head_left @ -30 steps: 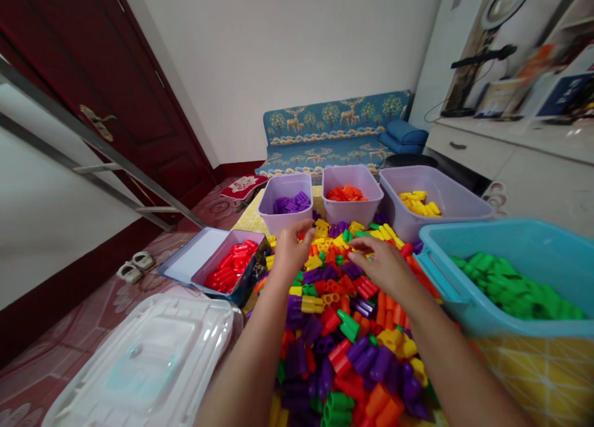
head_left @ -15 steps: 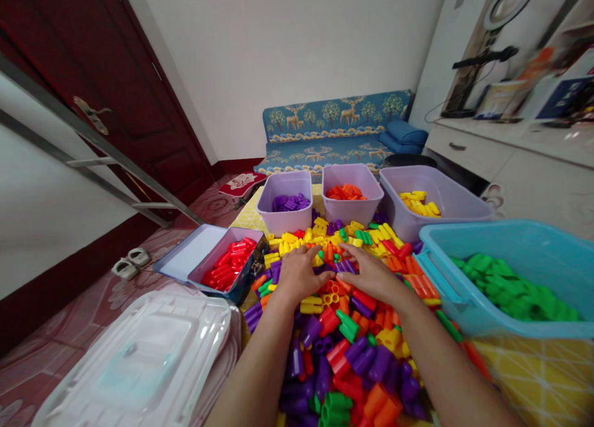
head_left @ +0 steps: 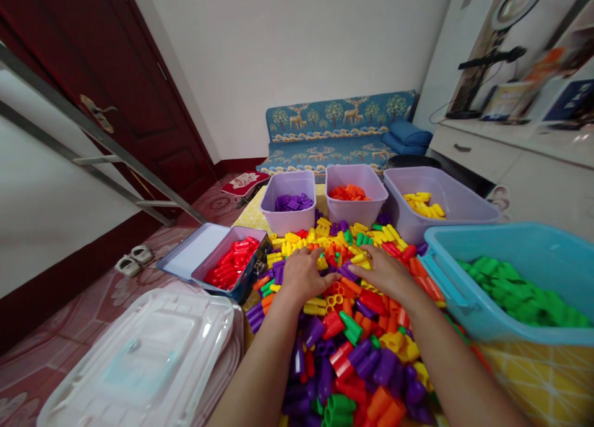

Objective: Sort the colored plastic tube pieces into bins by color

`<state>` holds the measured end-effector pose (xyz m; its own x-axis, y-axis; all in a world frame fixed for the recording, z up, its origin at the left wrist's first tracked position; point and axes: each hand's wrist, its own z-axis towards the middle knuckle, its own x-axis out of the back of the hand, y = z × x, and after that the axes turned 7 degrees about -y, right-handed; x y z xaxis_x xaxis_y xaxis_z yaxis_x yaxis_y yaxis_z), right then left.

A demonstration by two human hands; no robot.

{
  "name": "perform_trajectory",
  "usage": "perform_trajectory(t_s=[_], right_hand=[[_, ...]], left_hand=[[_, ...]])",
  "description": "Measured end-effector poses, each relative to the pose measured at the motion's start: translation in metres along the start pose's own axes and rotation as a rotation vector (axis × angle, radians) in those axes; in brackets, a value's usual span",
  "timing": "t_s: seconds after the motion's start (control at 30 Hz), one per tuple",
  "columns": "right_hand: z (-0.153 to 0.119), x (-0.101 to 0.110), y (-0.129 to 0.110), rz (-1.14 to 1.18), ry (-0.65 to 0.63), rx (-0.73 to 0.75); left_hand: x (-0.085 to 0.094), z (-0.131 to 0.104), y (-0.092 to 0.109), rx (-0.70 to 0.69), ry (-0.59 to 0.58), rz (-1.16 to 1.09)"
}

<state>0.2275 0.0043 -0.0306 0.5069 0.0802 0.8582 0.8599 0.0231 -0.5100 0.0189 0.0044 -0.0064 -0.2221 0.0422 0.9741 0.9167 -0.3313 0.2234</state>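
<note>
A large heap of plastic building pieces (head_left: 366,359) in purple, red, orange, yellow and green lies before me, mostly tube-shaped and joined in pairs. My left hand (head_left: 304,275) rests palm down over the heap's middle, its thumb stretched out to the right and fingers apart. Across a small gap, my right hand (head_left: 383,272) is spread, thumb and index finger on either side of a yellow piece (head_left: 362,258). Neither hand visibly lifts anything. Orange ring-ended pieces and a purple piece (head_left: 346,270) lie between the hands. The undersides of both hands are hidden.
Sorted pieces fill lilac bins of purple (head_left: 288,219), orange (head_left: 355,213) and yellow (head_left: 413,229) at the back. A turquoise tub (head_left: 492,334) of green stands right, a hinged box (head_left: 185,254) of red left. Stacked white lids (head_left: 143,353) lie front left. A ladder leans left.
My right hand has moved to the right, widening the gap from my left hand and baring yellow pieces by its thumb. My left hand has barely moved. The view has shifted slightly.
</note>
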Motion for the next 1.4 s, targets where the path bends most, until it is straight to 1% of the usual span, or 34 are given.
perform_trajectory(t_s=[0.07, 0.2, 0.37, 0.43, 0.57, 0.6, 0.67, 0.77, 0.87, 0.97, 1.07, 1.13, 1.23, 1.33, 1.4], right_hand=[[-0.001, -0.004, -0.004, 0.089, -0.068, 0.025], [-0.004, -0.010, -0.016, 0.227, -0.076, 0.097], [-0.008, -0.006, -0.027, 0.511, -0.140, 0.216], [-0.011, -0.003, -0.032, 0.619, -0.188, 0.251], [-0.016, 0.004, -0.041, 0.785, -0.316, 0.235], [-0.017, 0.005, -0.042, 0.795, -0.338, 0.236], [-0.017, 0.008, -0.043, 0.779, -0.341, 0.254], [-0.016, 0.011, -0.042, 0.776, -0.299, 0.287], [-0.017, 0.015, -0.042, 0.841, -0.284, 0.300], [-0.019, 0.020, -0.047, 0.905, -0.289, 0.223], [-0.022, 0.023, -0.051, 0.961, -0.287, 0.097], [-0.022, 0.023, -0.052, 0.973, -0.282, 0.063], [-0.021, 0.021, -0.050, 0.933, -0.287, 0.086], [-0.019, 0.020, -0.047, 0.848, -0.296, 0.157], [-0.018, 0.020, -0.044, 0.743, -0.236, 0.236]], left_hand=[[0.001, 0.000, -0.002, -0.034, -0.007, -0.020], [0.001, -0.002, -0.007, -0.117, -0.029, -0.097], [0.002, -0.003, -0.015, -0.151, -0.041, -0.220], [0.003, -0.004, -0.016, -0.183, -0.043, -0.339], [0.003, -0.005, -0.015, -0.286, -0.049, -0.730], [0.003, -0.005, -0.013, -0.306, -0.056, -0.820], [0.002, -0.005, -0.011, -0.320, -0.070, -0.947], [0.000, -0.003, -0.008, -0.293, -0.075, -1.043], [-0.002, -0.002, -0.007, -0.295, -0.099, -1.121], [-0.003, -0.002, -0.006, -0.315, -0.102, -1.146], [-0.004, -0.002, -0.007, -0.318, -0.047, -1.124], [-0.005, -0.001, -0.007, -0.314, -0.041, -1.150], [-0.006, 0.001, -0.008, -0.316, -0.063, -1.216], [-0.006, 0.003, -0.010, -0.304, -0.018, -1.224], [-0.005, 0.003, -0.010, -0.281, -0.001, -1.183]])
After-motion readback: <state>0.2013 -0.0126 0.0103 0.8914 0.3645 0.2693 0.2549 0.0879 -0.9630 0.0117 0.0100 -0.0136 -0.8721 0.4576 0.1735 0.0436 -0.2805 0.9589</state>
